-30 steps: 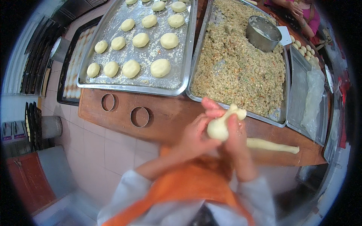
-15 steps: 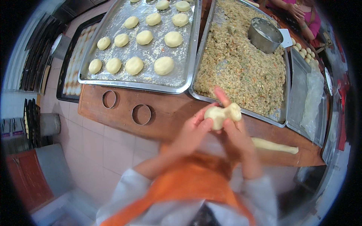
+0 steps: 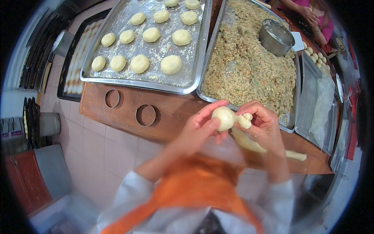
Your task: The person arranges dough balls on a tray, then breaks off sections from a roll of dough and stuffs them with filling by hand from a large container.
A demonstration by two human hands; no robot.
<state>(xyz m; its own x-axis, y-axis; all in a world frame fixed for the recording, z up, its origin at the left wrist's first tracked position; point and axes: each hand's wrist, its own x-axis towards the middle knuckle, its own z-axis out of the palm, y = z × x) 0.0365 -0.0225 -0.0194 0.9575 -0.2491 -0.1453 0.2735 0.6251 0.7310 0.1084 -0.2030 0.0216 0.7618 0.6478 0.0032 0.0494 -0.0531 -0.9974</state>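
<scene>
My left hand (image 3: 202,124) is closed around a smooth, round dough ball (image 3: 223,118), thumb on its near side. A narrow neck joins the ball to a small, lumpy dough end (image 3: 245,120), which the fingers of my right hand (image 3: 264,124) pinch. Both hands are in the air over the front part of the wooden table, just in front of the tray of crumbly filling (image 3: 253,66). Below them a long dough strip (image 3: 296,155) lies on the wood, partly hidden by my right hand and wrist.
At the left, a metal tray (image 3: 140,84) holds several flattened dough rounds (image 3: 171,64). Two metal rings (image 3: 145,115) lie on the wooden table (image 3: 175,113). A round metal tin (image 3: 276,38) stands in the filling. Another person's hands (image 3: 309,17) appear at the far right, near several small dough balls (image 3: 319,58).
My hands have moved apart, the right one shifting right. The dough ball looks rounder, and its neck to the small end is now thin and stretched.
</scene>
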